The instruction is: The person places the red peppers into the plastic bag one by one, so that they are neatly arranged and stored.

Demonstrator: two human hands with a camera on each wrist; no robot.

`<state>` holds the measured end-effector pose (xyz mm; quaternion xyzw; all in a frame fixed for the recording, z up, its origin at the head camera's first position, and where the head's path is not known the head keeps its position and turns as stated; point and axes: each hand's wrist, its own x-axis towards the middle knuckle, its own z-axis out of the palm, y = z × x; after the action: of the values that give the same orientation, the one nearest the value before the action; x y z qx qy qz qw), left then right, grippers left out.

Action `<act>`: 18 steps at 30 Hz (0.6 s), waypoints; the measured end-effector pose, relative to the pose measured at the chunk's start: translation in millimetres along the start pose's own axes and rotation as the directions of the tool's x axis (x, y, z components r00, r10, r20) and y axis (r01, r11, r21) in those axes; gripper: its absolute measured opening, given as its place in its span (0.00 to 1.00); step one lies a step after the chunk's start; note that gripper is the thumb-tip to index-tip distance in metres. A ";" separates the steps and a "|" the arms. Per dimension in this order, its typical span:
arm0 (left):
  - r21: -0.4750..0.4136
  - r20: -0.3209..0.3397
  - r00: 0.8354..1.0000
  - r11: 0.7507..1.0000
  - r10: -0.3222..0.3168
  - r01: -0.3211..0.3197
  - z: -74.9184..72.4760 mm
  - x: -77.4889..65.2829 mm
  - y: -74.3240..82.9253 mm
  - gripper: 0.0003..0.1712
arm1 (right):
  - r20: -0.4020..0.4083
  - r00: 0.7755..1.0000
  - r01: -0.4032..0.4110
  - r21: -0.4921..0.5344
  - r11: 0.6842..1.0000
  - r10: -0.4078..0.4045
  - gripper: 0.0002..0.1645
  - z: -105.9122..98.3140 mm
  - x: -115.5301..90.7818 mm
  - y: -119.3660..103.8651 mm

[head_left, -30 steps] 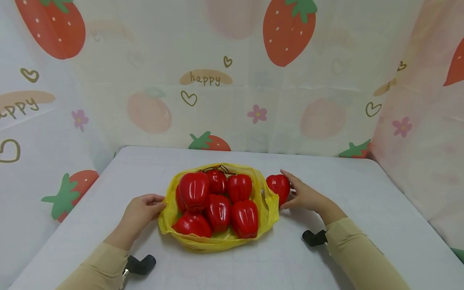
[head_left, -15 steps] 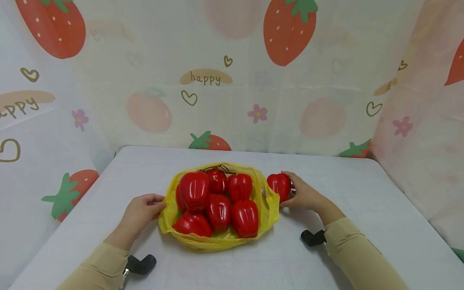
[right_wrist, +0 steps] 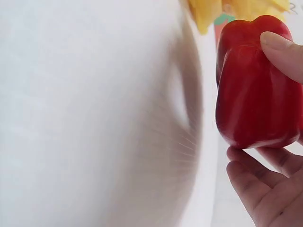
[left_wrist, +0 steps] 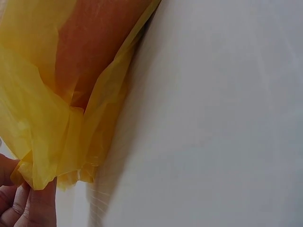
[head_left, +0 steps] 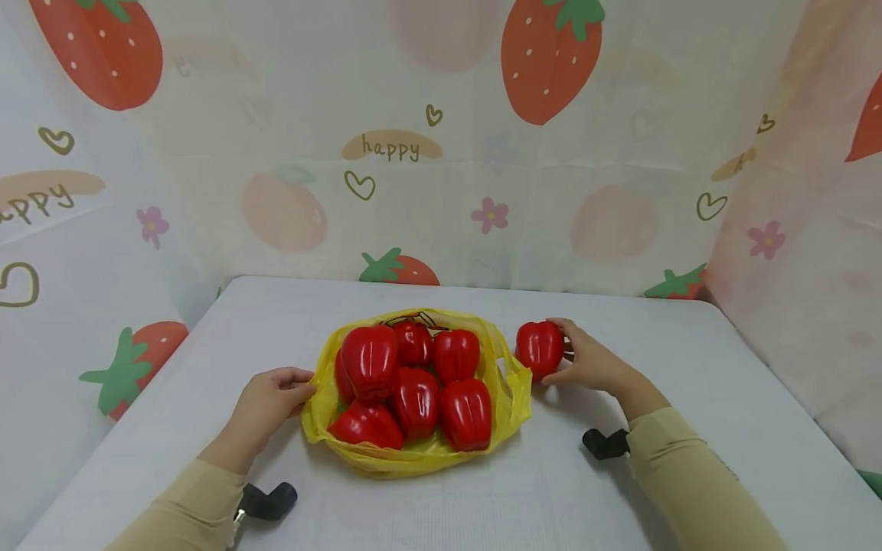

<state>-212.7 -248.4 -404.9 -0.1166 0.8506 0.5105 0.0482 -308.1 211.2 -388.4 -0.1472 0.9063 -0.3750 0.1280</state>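
Note:
A yellow plastic bag lies spread on the white table, its mouth facing up. Several glossy red bell peppers are piled inside it. At the bag's left side my left hand pinches the rim between thumb and fingers, and the left wrist view shows the yellow film gathered there. Just right of the bag, my right hand holds another red bell pepper. In the right wrist view the thumb lies on one end of this bell pepper and the fingers are at the other.
The white table extends around the bag on all sides. Behind it hangs a cloth backdrop printed with strawberries, hearts and flowers. A black wrist mount juts from the left sleeve and another black mount from the right.
My right hand has moved slightly right and up with the bell pepper, away from the bag's right edge. The left hand and the bag stay where they were.

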 end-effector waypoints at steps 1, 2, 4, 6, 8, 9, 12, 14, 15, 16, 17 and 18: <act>0.003 0.000 1.000 1.000 -0.001 0.001 0.0 0.2 -0.1 0.19 | -0.003 1.000 0.000 -0.001 1.000 0.000 0.61 -2.0 0.1 -0.3; 0.006 0.001 1.000 1.000 -0.001 0.001 0.1 0.2 0.1 0.19 | -0.007 1.000 0.001 -0.006 1.000 -0.001 0.61 -4.1 0.0 -0.7; 0.010 0.004 1.000 1.000 0.005 -0.005 0.0 -0.2 0.4 0.20 | -0.013 1.000 0.007 -0.008 1.000 -0.007 0.61 -8.8 0.1 -1.2; 0.010 0.007 1.000 1.000 0.010 -0.011 0.0 -0.9 0.8 0.20 | -0.022 1.000 0.013 -0.010 1.000 -0.013 0.61 -13.6 -0.5 -3.0; 0.008 0.008 1.000 1.000 0.015 -0.015 0.0 -1.6 1.4 0.20 | -0.033 0.999 0.017 -0.014 1.000 -0.018 0.61 -18.3 -1.9 -6.3; 0.007 0.008 1.000 1.000 0.018 -0.018 0.0 -1.9 1.7 0.21 | -0.038 0.999 0.021 -0.014 1.000 -0.022 0.60 -20.7 -2.7 -8.3; 0.004 0.008 1.000 1.000 0.018 -0.018 -0.1 -2.6 2.6 0.20 | -0.048 0.998 0.035 -0.019 0.999 -0.035 0.60 -27.6 -5.1 -15.5; 0.003 0.007 1.000 1.000 0.019 -0.019 -0.2 -2.8 2.7 0.20 | -0.051 0.997 0.052 -0.020 0.998 -0.053 0.60 -31.6 -6.1 -22.1; 0.004 0.008 1.000 1.000 0.020 -0.020 -0.1 -2.8 2.6 0.20 | -0.051 0.997 0.062 -0.021 0.998 -0.063 0.59 -33.5 -6.3 -25.2; 0.004 0.008 1.000 1.000 0.020 -0.020 0.0 -2.7 2.4 0.20 | -0.052 0.996 0.072 -0.023 0.997 -0.073 0.59 -35.3 -6.1 -28.6; 0.004 0.009 1.000 1.000 0.021 -0.021 0.1 -2.6 2.2 0.20 | -0.052 0.995 0.081 -0.026 0.996 -0.082 0.59 -36.9 -5.8 -32.1; 0.004 0.009 1.000 1.000 0.021 -0.021 0.2 -2.5 2.1 0.20 | -0.051 0.994 0.090 -0.030 0.995 -0.092 0.59 -38.3 -5.4 -35.5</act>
<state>-210.8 -247.0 -402.7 -0.1054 0.8525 0.5098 0.0469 -310.2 213.8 -335.9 -0.1801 0.9067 -0.3718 0.0850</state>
